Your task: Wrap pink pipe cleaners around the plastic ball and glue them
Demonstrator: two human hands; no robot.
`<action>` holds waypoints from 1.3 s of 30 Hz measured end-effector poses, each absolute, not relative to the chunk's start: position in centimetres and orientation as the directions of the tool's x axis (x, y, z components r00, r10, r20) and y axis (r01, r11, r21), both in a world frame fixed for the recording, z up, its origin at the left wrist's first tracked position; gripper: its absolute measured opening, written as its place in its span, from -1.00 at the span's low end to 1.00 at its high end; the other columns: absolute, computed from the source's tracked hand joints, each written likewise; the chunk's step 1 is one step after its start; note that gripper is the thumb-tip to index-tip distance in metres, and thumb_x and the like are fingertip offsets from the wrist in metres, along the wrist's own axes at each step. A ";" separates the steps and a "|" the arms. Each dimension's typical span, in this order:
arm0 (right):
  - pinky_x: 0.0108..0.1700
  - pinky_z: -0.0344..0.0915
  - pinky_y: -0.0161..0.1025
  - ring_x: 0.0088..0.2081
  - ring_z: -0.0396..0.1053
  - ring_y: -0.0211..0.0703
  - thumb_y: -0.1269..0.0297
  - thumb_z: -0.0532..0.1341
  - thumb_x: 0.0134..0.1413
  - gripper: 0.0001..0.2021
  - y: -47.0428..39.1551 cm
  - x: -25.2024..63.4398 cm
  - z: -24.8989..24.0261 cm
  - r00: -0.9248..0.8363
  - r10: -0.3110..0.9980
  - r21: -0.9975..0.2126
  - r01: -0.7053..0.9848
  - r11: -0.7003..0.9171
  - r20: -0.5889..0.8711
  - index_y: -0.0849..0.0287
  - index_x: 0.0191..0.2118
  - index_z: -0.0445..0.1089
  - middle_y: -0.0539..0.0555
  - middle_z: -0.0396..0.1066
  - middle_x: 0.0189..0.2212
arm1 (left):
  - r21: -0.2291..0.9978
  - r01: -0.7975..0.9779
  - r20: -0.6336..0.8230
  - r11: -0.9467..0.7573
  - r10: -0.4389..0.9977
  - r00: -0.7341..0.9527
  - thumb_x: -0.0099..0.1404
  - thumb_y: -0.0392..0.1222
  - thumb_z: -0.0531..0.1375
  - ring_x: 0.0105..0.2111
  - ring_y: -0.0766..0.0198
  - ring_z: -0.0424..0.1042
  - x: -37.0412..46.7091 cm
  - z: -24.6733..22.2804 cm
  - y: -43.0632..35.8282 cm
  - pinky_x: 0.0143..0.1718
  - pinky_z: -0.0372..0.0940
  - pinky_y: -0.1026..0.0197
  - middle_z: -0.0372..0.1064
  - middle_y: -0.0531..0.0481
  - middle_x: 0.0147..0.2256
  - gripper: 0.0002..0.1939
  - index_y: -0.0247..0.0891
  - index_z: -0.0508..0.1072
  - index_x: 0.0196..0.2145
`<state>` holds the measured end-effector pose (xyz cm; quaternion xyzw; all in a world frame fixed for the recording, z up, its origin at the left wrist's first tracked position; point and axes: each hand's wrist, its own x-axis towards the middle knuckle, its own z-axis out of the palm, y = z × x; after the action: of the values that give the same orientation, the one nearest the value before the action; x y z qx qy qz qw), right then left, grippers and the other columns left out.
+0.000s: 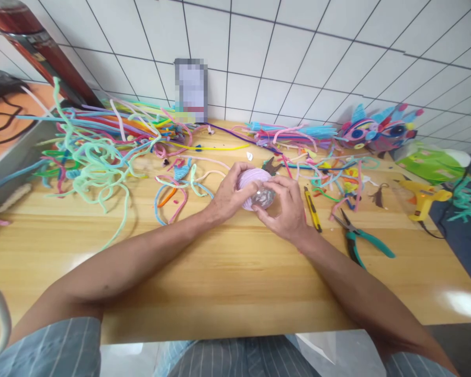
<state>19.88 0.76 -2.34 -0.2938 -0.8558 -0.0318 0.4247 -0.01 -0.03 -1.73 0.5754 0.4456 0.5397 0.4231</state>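
A round ball (246, 180) wound with lilac strands, with a clear, shiny part showing at its lower right, is held over the middle of the wooden table. My left hand (232, 193) grips its left side, thumb across the front. My right hand (286, 205) is at its right side, fingertips pressed on the top edge and thumb beneath the clear part. The palms hide some of the ball. Just behind it lies a dark clip-like tool (272, 166), partly covered by the hands.
Tangled pipe cleaners (96, 170) fill the back left. A yellow cutter (313, 209), teal-handled pliers (363, 238) and a yellow glue gun (422, 198) lie on the right. A phone (191, 90) leans on the tiled wall near colourful figures (377, 131).
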 end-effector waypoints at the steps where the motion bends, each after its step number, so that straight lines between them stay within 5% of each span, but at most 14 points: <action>1: 0.12 0.52 0.21 0.12 0.50 0.21 0.12 0.41 0.22 -0.42 0.7 19.9 -2.3 -0.464 0.479 -0.199 0.531 0.824 0.745 0.04 0.29 0.30 0.26 0.48 0.09 | 0.967 0.058 0.247 -0.248 0.969 0.021 0.34 0.03 0.30 0.03 0.08 0.47 0.0 -1.7 0.0 0.13 0.39 0.06 0.47 -0.07 -0.02 -0.60 -0.20 0.37 0.02; 21: 0.13 0.52 0.22 0.12 0.48 0.23 0.14 0.41 0.22 -0.44 0.9 20.0 -2.0 -0.463 0.500 -0.226 0.528 0.819 0.732 0.03 0.27 0.31 0.27 0.46 0.10 | 0.957 0.053 0.276 -0.286 0.950 0.149 0.39 0.08 0.23 0.11 0.04 0.43 -0.8 -2.6 0.4 0.18 0.40 0.02 0.43 -0.10 0.08 -0.53 -0.19 0.30 0.14; 29: 0.25 0.46 0.20 0.24 0.44 0.21 0.10 0.38 0.24 -0.48 0.7 20.1 -1.5 -0.490 0.612 -0.328 0.547 0.770 0.621 0.05 0.25 0.32 0.29 0.44 0.17 | 0.922 0.100 0.353 -0.373 0.920 0.172 0.47 0.20 0.25 0.17 -0.04 0.43 -1.8 -4.2 1.0 0.26 0.39 -0.14 0.43 -0.07 0.14 -0.52 -0.05 0.37 0.20; 35: 0.29 0.42 0.19 0.22 0.44 0.18 0.09 0.36 0.30 -0.50 0.6 21.0 1.4 -0.547 0.615 -0.294 0.563 0.772 0.568 0.11 0.26 0.36 0.30 0.48 0.19 | 0.919 0.085 0.367 -0.386 0.914 0.175 0.49 0.28 0.23 0.16 -0.05 0.45 -1.7 -4.4 0.8 0.26 0.42 -0.21 0.43 -0.04 0.14 -0.51 0.04 0.37 0.22; 39: 0.28 0.41 0.17 0.18 0.48 0.13 0.12 0.35 0.31 -0.66 0.9 28.2 3.2 -0.332 0.706 -0.324 0.713 0.622 0.626 -0.01 0.15 0.46 0.17 0.54 0.11 | 0.926 0.099 0.349 -0.364 0.927 0.138 0.49 0.30 0.22 0.17 -0.14 0.43 -1.3 -4.3 0.4 0.28 0.35 -0.36 0.43 -0.03 0.15 -0.48 -0.01 0.35 0.23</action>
<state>28.16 0.89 3.23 -0.4349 -0.8160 -0.0047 0.3808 -1.30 0.38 -4.32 0.6410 0.3999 0.5205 0.3978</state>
